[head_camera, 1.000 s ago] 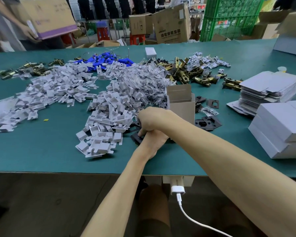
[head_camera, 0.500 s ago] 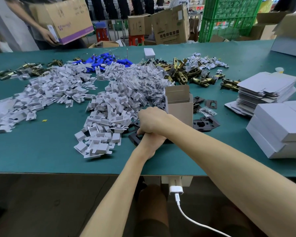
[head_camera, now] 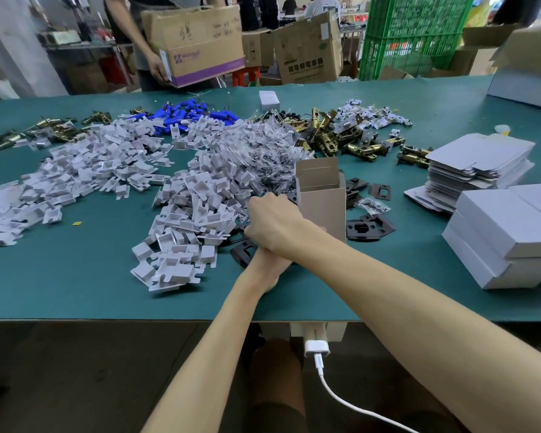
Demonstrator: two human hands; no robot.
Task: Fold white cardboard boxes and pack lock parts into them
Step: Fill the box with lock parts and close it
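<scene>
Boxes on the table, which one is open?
The upright box beside the right hand, top flap up; the stacked boxes at right lie closed.

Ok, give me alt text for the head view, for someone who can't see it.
The right hand crosses over the left hand beside an open box on a green table, at some black plates; what they hold is hidden. Around lie white inserts, brass latches and flat boxes.

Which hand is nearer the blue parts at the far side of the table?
Right. The right hand lies farther out on the table, short of the blue parts; the left hand sits beneath the right wrist, closer to the near edge.
</scene>
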